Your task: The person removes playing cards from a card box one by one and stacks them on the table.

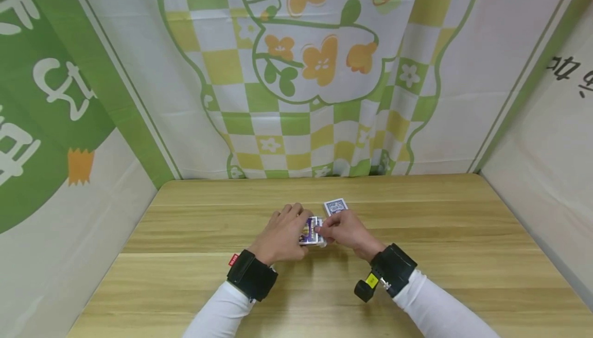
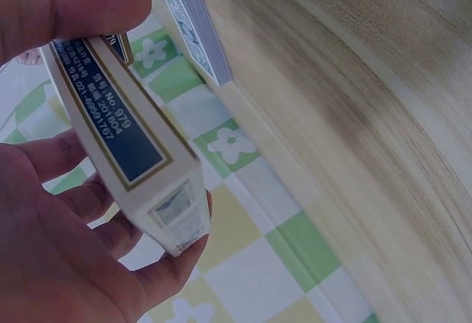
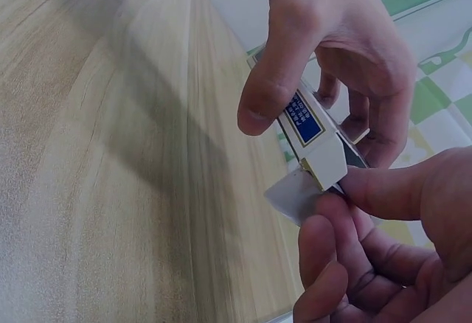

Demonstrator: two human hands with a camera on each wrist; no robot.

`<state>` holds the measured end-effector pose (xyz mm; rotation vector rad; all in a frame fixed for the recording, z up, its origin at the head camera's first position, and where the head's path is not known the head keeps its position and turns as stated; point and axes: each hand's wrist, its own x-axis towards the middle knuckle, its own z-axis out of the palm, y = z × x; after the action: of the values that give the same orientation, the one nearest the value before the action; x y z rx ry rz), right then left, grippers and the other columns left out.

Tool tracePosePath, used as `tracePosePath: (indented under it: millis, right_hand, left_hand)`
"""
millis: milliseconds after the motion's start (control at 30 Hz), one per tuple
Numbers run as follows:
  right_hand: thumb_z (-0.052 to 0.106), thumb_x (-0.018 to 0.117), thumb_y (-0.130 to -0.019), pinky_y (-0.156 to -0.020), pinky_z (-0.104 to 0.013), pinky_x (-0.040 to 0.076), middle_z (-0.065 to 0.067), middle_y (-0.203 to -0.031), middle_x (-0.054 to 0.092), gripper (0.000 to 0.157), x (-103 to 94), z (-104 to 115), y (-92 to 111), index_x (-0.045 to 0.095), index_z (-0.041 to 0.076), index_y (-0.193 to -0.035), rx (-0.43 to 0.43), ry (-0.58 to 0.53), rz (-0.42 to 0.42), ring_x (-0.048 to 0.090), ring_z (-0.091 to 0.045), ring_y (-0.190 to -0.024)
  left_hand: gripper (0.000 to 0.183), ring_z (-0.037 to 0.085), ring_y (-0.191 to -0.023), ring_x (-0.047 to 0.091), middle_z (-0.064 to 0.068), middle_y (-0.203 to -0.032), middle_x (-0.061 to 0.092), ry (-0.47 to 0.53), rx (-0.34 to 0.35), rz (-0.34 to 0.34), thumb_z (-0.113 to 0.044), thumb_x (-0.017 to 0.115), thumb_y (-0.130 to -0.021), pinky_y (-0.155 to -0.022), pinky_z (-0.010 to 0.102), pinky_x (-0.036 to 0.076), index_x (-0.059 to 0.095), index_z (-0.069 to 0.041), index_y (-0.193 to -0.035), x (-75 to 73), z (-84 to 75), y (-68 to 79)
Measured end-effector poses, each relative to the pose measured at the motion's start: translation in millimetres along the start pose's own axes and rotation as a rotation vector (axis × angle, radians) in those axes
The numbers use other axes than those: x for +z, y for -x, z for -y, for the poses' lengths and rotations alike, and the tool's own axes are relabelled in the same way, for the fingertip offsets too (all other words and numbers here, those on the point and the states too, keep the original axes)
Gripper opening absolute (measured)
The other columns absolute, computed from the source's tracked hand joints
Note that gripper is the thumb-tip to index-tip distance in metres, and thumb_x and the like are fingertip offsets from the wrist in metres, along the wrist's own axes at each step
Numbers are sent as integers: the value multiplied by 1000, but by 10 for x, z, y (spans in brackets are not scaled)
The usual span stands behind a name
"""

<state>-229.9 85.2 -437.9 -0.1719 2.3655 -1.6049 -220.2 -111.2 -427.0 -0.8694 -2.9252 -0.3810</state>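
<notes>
My left hand (image 1: 281,232) grips a playing-card box (image 1: 310,230) by its sides, thumb on one narrow edge and fingers on the opposite side. A dark blue label (image 2: 110,109) with a gold border and white print runs along that edge. My right hand (image 1: 348,231) pinches the box's right end between thumb and fingers. Beneath its fingertips, a pale flap (image 3: 295,196) sticks out from this end in the right wrist view. Just beyond the hands, a deck of cards (image 1: 334,206) with a blue-and-white patterned back lies stacked on the table.
The wooden table (image 1: 194,276) ends at a hanging cloth (image 1: 319,122) with green and yellow checks and flowers. Cloth walls also stand at left and right. Each wrist wears a black strap, and a small black device (image 1: 365,290) hangs by the right one.
</notes>
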Motion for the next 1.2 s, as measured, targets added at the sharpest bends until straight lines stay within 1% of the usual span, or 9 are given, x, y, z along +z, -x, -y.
tracePosePath:
  millis: [100, 367, 567, 800, 1033, 1200]
  right_hand:
    - [10, 74, -92, -71, -39, 56, -8, -85, 66, 14, 0, 10, 6, 72, -1, -83, 3, -8, 7, 60, -18, -74]
    - [7, 70, -94, -71, -38, 55, -10, -90, 65, 12, -6, -3, -7, 70, -3, -87, 13, -26, 29, 59, -18, -77]
    - [6, 66, -95, -67, -33, 47, -10, -87, 65, 11, -29, -21, -17, 70, -3, -91, 16, -29, 53, 59, -18, -74]
    - [4, 62, -96, -71, -36, 50, -11, -89, 65, 13, -60, -24, -8, 70, -4, -92, 20, -23, 69, 60, -20, -77]
    - [5, 59, -97, -70, -34, 48, -10, -87, 64, 13, -126, -45, 21, 68, -5, -94, 15, -21, 82, 59, -20, -75]
    - [6, 59, -97, -68, -34, 49, -9, -84, 62, 15, -176, -53, 37, 67, -5, -92, 11, -23, 84, 57, -18, -73]
  left_hand:
    - [64, 27, -109, 52, 7, -120, 56, -5, 3, 1, -20, 82, -68, -94, 53, 48, 60, -9, -127, 2, 0, -1]
    - [64, 28, -110, 52, 8, -120, 56, -6, -1, 5, -19, 82, -68, -94, 53, 47, 60, -8, -127, 3, 3, 5]
    - [64, 27, -110, 51, 6, -116, 55, 6, -8, 11, -18, 82, -67, -93, 53, 47, 60, -8, -127, 8, 8, 8]
    - [65, 27, -110, 51, 6, -118, 56, 14, -13, 10, -18, 83, -66, -94, 53, 47, 60, -9, -127, 3, 11, 19]
    - [67, 26, -106, 52, 7, -117, 57, 13, -12, 1, -19, 83, -66, -91, 52, 49, 60, -7, -128, 4, 36, 33]
    - [69, 27, -108, 53, 8, -118, 57, 8, -19, 0, -20, 84, -65, -92, 52, 49, 60, -7, -128, -2, 50, 42]
